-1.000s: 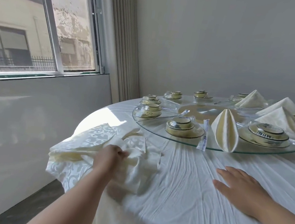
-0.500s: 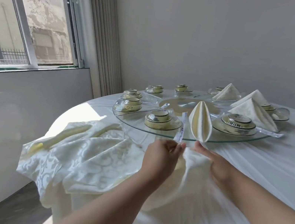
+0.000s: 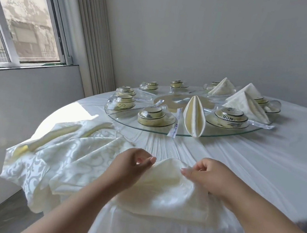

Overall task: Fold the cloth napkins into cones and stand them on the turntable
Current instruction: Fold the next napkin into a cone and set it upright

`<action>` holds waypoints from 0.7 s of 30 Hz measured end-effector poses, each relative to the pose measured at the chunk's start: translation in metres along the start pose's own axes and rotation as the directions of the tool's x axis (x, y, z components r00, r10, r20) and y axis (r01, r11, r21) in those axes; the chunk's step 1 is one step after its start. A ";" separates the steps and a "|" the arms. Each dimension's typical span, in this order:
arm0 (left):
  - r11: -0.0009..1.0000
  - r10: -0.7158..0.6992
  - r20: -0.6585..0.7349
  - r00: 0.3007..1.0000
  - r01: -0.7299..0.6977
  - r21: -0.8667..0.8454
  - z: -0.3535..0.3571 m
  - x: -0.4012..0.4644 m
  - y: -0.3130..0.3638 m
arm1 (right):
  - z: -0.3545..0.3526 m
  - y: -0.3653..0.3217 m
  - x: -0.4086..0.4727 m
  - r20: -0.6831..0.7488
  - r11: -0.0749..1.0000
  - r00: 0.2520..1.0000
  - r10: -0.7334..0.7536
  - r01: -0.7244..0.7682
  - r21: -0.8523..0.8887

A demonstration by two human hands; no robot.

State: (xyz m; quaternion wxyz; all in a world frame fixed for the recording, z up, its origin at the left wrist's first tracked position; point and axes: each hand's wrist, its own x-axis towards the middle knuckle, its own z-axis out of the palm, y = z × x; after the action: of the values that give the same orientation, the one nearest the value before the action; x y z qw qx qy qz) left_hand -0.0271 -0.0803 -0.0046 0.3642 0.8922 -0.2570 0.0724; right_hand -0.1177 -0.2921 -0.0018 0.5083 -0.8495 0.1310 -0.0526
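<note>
In the head view, your left hand [image 3: 130, 165] and your right hand [image 3: 209, 176] are both at the near edge of the counter [image 3: 261, 171], each pinching the far edge of one cream napkin [image 3: 166, 191] between thumb and curled fingers. The cloth rises in a soft hump between your two grips and drapes toward you over the counter's rim; it is not yet spread flat.

To the left of it, touching or nearly so, lies the heap of unfolded napkins [image 3: 57, 153], patterned and rumpled, spilling partly off the edge. Farther back sits the glass turntable [image 3: 196, 136], carrying wrapped bowl sets and four finished pieces: a standing folded napkin [image 3: 195, 117] near its front rim and three tent-shaped ones toward the back right [image 3: 247, 107].

Judging by this, you are at the very start of a fresh fold: the cloth is picked out and being opened, with no crease made. Your next move calls for drawing the two pinched points apart and laying the cloth smooth on the counter in front of you, clear of the heap, so the first fold lands square. Watch the overhang, since the hanging part could drag the cloth off.
</note>
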 end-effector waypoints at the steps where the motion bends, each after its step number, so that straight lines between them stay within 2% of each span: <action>1: 0.990 0.011 0.026 1.000 -0.015 0.138 -0.011 -0.003 -0.009 | 0.002 0.004 0.001 -0.020 1.000 1.000 0.014 -0.014 0.014; 3: 0.946 -0.035 0.142 0.989 -0.013 0.324 -0.033 -0.010 -0.028 | 0.005 0.008 0.002 -0.042 0.992 0.999 0.032 -0.027 0.125; 5: 0.943 -0.091 0.275 0.957 -0.006 0.332 -0.048 -0.020 -0.045 | 0.006 0.009 0.006 -0.068 0.941 0.996 0.054 -0.028 0.337; 6: 0.953 -0.088 0.295 0.952 -0.006 0.302 -0.051 -0.024 -0.052 | 0.006 0.008 0.007 -0.078 0.896 0.994 0.074 -0.032 0.442; 8: 0.976 -0.058 0.233 0.971 0.005 0.219 -0.051 -0.030 -0.065 | 0.005 0.007 0.011 -0.093 0.809 0.989 0.111 -0.036 0.586; 10: 0.992 -0.071 0.134 0.988 0.056 0.112 -0.049 -0.032 -0.069 | 0.003 0.007 0.013 -0.119 0.763 0.982 0.149 -0.038 0.646; 13: 0.996 -0.063 0.110 0.992 0.056 0.066 -0.044 -0.032 -0.062 | -0.007 0.012 0.016 -0.229 0.796 0.956 0.181 -0.006 0.606; 16: 0.998 0.030 0.162 0.986 -0.037 0.042 -0.029 -0.028 -0.039 | -0.034 0.020 0.017 -0.422 0.877 0.896 0.141 0.085 0.473; 19: 0.994 0.109 0.231 0.967 -0.103 -0.037 -0.006 -0.026 -0.010 | -0.072 0.027 0.010 -0.659 0.975 0.750 0.059 0.099 0.199; 21: 0.992 0.119 0.238 0.964 -0.104 -0.073 0.010 -0.026 0.007 | -0.097 0.031 0.002 -0.761 1.000 0.649 0.004 0.009 0.013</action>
State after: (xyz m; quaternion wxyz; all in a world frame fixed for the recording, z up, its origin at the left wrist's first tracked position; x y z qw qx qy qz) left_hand -0.0540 -0.0807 -0.0158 0.3519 0.8672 -0.3515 -0.0243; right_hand -0.1428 -0.3889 0.0173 0.4131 -0.7455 0.3305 -0.4053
